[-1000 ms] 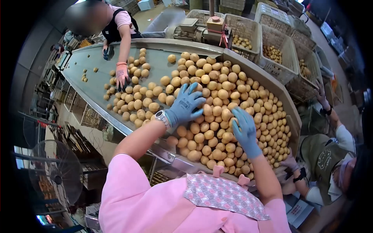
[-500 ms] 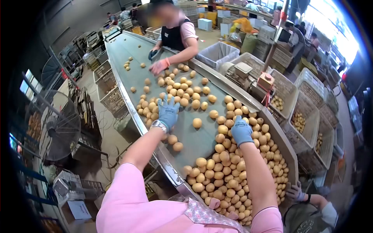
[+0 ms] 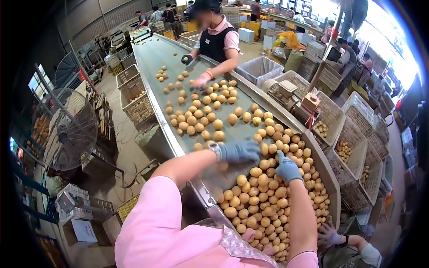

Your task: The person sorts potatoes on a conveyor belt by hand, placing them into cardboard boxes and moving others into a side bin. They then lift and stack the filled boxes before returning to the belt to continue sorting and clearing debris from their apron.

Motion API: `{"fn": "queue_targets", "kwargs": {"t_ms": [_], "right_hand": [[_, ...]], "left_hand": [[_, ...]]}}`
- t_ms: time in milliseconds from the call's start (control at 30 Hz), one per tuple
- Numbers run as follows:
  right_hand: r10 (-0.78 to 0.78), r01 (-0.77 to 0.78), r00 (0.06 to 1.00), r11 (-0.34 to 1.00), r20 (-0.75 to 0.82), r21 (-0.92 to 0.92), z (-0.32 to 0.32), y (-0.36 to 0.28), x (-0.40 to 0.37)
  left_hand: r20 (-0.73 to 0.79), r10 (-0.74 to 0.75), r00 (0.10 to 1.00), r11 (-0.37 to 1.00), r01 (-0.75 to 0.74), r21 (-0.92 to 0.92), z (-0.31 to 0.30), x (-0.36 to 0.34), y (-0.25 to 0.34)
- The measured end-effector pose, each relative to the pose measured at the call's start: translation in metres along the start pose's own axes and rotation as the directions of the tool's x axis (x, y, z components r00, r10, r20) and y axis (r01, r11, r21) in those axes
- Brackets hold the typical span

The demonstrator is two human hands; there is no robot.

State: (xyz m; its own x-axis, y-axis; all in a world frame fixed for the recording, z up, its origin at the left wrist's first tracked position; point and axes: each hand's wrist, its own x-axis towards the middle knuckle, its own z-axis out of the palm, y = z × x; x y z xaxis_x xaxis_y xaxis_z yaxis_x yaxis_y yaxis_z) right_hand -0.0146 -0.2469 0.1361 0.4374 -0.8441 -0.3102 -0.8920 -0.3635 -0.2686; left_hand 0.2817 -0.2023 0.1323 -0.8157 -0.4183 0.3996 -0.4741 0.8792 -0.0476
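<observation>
Round tan fruits [image 3: 263, 196] are heaped at the near right end of a green conveyor belt [image 3: 152, 58], with looser ones spread farther up it. My left hand [image 3: 241, 152], in a blue-grey glove, reaches across the belt at the left edge of the heap; it is smeared by motion and its fingers are hard to make out. On top of the heap lies my right hand [image 3: 288, 169], gloved too, its fingers touching fruits; what it may hold is hidden. Both wrists show, the left with a shiny band.
Across the belt a co-worker [image 3: 217, 42] reaches among fruits. Another person's gloved hand [image 3: 330, 236] touches the heap's lower right edge. Crates [image 3: 344, 152] line the right side; a large fan [image 3: 71, 129] stands at left. The belt has a metal rim [image 3: 167, 134].
My left hand has moved right and nearer, toward the heap. My right hand is slightly lower and farther right. Fruits up the belt have shifted, and the whole view has moved a little.
</observation>
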Motion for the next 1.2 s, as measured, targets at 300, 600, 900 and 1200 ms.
{"fn": "queue_targets", "kwargs": {"t_ms": [300,600,900,1200], "right_hand": [[0.18,-0.173,0.962,0.984,-0.207,0.051,0.032,-0.033,-0.005],[0.028,-0.074,0.911,0.993,-0.412,-0.096,0.056,0.014,0.018],[0.248,-0.187,0.854,0.966,-0.456,0.176,0.045,0.023,0.001],[0.047,0.059,0.998,-0.726,-0.037,0.685,0.06,0.036,-0.133]], "left_hand": [[0.055,-0.351,0.935,0.903,0.353,-0.243,-0.061,-0.044,0.081],[0.067,-0.504,0.861,0.861,0.494,0.123,-0.077,-0.115,0.017],[-0.166,-0.575,0.801,0.814,0.538,-0.219,-0.05,-0.02,0.069],[0.255,-0.195,0.947,0.924,0.265,-0.277,0.012,0.008,0.067]]}}
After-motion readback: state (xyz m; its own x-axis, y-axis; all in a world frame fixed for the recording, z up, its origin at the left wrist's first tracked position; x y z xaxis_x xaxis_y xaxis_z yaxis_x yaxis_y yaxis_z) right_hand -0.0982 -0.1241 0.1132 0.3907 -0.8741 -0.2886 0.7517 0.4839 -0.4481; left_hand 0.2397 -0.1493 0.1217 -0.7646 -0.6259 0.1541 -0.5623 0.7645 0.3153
